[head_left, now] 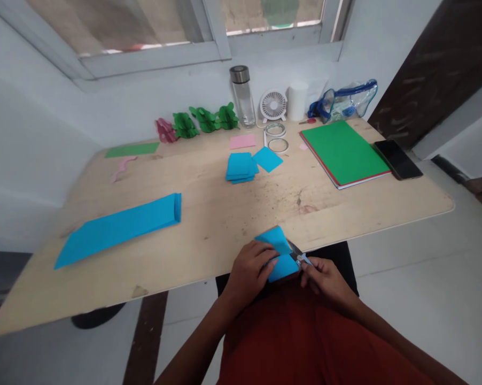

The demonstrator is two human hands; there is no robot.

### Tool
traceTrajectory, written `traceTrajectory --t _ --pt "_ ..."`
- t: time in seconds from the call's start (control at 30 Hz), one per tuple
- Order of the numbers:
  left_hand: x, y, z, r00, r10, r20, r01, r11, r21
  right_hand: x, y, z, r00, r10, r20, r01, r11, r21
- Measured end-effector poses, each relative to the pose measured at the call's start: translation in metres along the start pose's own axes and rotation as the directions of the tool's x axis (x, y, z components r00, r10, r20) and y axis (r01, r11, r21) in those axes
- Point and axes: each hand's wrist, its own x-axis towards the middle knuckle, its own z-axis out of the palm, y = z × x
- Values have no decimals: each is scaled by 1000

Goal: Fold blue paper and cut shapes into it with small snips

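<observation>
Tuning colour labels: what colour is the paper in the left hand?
The paper is bright blue; see the head view.

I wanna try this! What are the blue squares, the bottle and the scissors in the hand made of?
Blue squares: probably paper, thin and matte.
Scissors: grey blades, likely metal.
Bottle: clear, shiny glass or plastic; its silvery lid looks like metal.
</observation>
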Motion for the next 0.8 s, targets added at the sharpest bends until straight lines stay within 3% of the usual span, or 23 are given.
traceTrajectory --t 0.27,0.63,0.8 --pt "-12 -11 14 995 80 52 -87 982 168 4 -2 7 998 -8 -63 11 999 50" --pt "-5 -17 15 955 65 291 -182 900 395 7 -3 15 995 -32 -97 36 998 42" --pt "-5 -16 17 959 65 275 -185 879 439 11 -2 20 984 -49 -169 47 999 -18"
